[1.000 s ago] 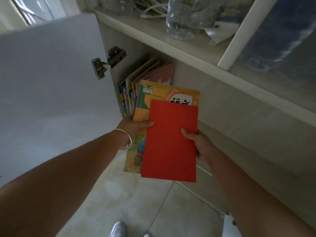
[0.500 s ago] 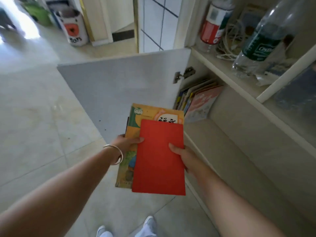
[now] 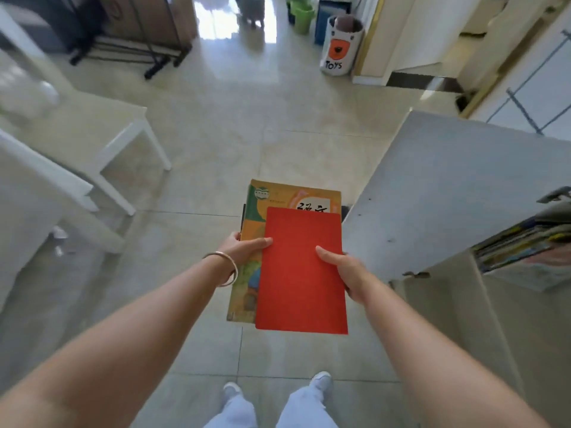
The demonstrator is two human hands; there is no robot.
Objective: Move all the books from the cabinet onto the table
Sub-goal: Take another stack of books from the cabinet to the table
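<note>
Both grips are closed on one small stack of books held flat at waist height over the tiled floor [image 3: 197,125]. The left hand [image 3: 244,250] — a thin silver bangle [image 3: 225,268] on its wrist — clamps the left edge, thumb lying on the plain red flat book [image 3: 301,270] on top. The right hand [image 3: 344,268] clamps the right edge, thumb likewise on the red cover. Beneath it lies a larger orange-and-green illustrated textbook [image 3: 256,208] with black characters on its cover; a dark edge shows under that (its nature cannot be told).

To the right stands the cream cabinet [image 3: 448,304], its pale grey door [image 3: 448,196] swung open. More colourful books [image 3: 525,245] stand leaning on its shelf at the far right edge of view.

At far left is the white-framed table [image 3: 92,118] with a pale top — well apart from the held stack. A white cylindrical bin marked "TOYS" [image 3: 338,46] stands on the floor ahead.
</note>
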